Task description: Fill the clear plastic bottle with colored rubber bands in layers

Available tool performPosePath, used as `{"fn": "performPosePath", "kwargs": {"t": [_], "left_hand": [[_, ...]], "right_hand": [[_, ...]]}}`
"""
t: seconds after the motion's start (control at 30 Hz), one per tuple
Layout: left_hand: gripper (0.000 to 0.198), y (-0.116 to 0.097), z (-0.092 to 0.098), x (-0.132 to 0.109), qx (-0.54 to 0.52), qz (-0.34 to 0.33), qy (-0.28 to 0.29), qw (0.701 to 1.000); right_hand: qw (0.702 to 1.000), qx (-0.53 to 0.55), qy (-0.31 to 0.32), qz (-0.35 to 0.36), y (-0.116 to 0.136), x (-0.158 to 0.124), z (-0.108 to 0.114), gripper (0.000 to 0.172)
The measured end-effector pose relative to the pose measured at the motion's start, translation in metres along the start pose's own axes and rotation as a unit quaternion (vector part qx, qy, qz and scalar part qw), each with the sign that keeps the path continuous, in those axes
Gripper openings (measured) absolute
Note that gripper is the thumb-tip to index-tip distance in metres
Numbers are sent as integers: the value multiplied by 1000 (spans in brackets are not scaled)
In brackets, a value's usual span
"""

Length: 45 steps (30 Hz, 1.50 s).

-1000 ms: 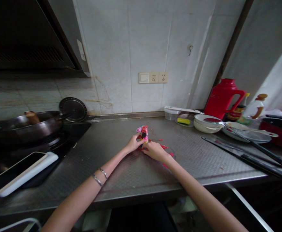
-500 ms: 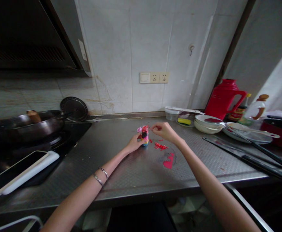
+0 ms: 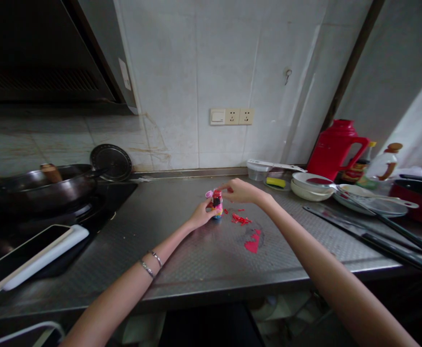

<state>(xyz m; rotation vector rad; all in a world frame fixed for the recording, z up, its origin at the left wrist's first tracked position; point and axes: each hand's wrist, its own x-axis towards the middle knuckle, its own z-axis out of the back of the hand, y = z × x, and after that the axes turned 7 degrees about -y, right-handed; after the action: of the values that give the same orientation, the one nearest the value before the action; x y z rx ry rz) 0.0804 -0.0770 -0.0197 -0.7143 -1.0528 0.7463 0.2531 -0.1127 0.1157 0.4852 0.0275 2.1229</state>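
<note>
A small clear jar (image 3: pixel 217 210) with layered coloured filling, red at the top, stands upright on the steel counter. The fingers of my left hand (image 3: pixel 201 216) are closed around its side. My right hand (image 3: pixel 242 191) is at the jar's mouth from the right, fingers bent together and the tips over the rim; whatever they hold is too small to make out. A pink-purple lid (image 3: pixel 208 194) shows just left of the jar's top. Right of the jar lie a small pile of thin red strips (image 3: pixel 240 220) and a jagged red sheet piece (image 3: pixel 253 242).
On the left are a pan (image 3: pixel 48 190) on the stove and a phone on a white stand (image 3: pixel 46 258). To the right are a yellow sponge (image 3: pixel 276 182), stacked bowls (image 3: pixel 310 193), a long knife (image 3: pixel 362 236) and a red thermos jug (image 3: pixel 336 149). A wall socket (image 3: pixel 239 116) sits above the counter.
My right hand has moved left to the jar's mouth, and the thin red strip at its fingertips no longer shows. My left hand stays on the jar.
</note>
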Motion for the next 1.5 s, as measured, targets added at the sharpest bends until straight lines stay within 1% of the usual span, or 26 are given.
{"fn": "performPosePath", "kwargs": {"t": [0.13,0.23,0.3,0.43,0.53,0.57,0.63,0.77,0.83,0.87,0.93,1.03,1.13,1.2,1.23,1.3,1.37,1.5], "left_hand": [[42,0,0,0,-2,-4,6,1000],[41,0,1,0,4,-4,5,1000],[39,-1,1,0,2,-5,5,1000],[40,-2,1,-1,-3,-4,2,1000],[42,-2,0,-1,-4,-3,-3,1000],[42,-1,0,0,-5,-3,-3,1000],[43,-1,0,0,-5,-2,-1,1000],[44,-4,1,-1,-5,-3,2,1000],[43,-6,1,-2,-5,0,4,1000],[43,-7,1,-2,-4,3,5,1000],[42,-8,1,-1,-3,9,8,1000],[45,-8,2,-1,-2,9,12,1000],[45,-6,2,-1,3,0,6,1000],[43,-5,2,-1,11,-9,1,1000],[42,-4,2,-1,15,-14,1,1000],[42,-2,1,-1,20,-20,1,1000],[42,-1,1,-1,19,-23,3,1000],[41,-1,0,0,15,-13,-2,1000]], "right_hand": [[996,4,79,-39,4,5,0,40],[987,15,147,-68,6,12,1,38],[981,9,179,-76,9,17,3,34],[971,-3,221,-89,18,25,5,27],[968,-1,230,-96,19,29,6,28],[970,1,225,-93,18,29,6,27],[978,12,194,-80,14,29,9,27],[995,59,69,-51,4,19,19,32],[996,74,7,-49,0,11,21,31],[996,76,-15,-51,-1,5,19,29],[996,70,-28,-52,-3,-6,9,25],[997,56,23,-55,-3,-24,-22,22],[992,35,81,-85,0,-36,-58,21],[990,21,108,-91,3,-41,-77,24],[989,13,112,-93,5,-43,-85,26],[991,-5,103,-91,8,-44,-94,27],[993,-18,86,-83,9,-45,-99,25],[996,6,70,-56,6,-45,-99,17]]}}
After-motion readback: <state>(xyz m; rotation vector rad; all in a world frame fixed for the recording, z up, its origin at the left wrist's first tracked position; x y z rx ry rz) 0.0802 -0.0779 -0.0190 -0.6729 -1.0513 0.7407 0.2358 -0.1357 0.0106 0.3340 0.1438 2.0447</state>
